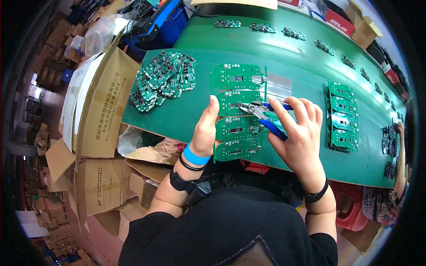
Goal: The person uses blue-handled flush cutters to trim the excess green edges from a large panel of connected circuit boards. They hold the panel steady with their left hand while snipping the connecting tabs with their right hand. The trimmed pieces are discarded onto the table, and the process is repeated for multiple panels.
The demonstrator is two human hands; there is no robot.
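Note:
A panel of several joined green circuit boards [236,128] hangs over the table's front edge, with its far end over the tabletop. My left hand [207,126] grips its left edge, thumb along the rim and the other fingers hidden behind. In my right hand [298,128] is a pair of blue-handled cutting pliers [273,119]. Their metal jaws point left and lie over the second board from the far end; whether they touch it I cannot tell. A flat grey metal plate [280,85] rests on the table beside the panel.
On the green table [195,115] a heap of populated boards [164,77] lies left and a stack of board panels [342,117] right. Single boards [262,28] line the far side. Cardboard boxes [104,106] stand at the left. Another person's hand [400,128] is at the far right.

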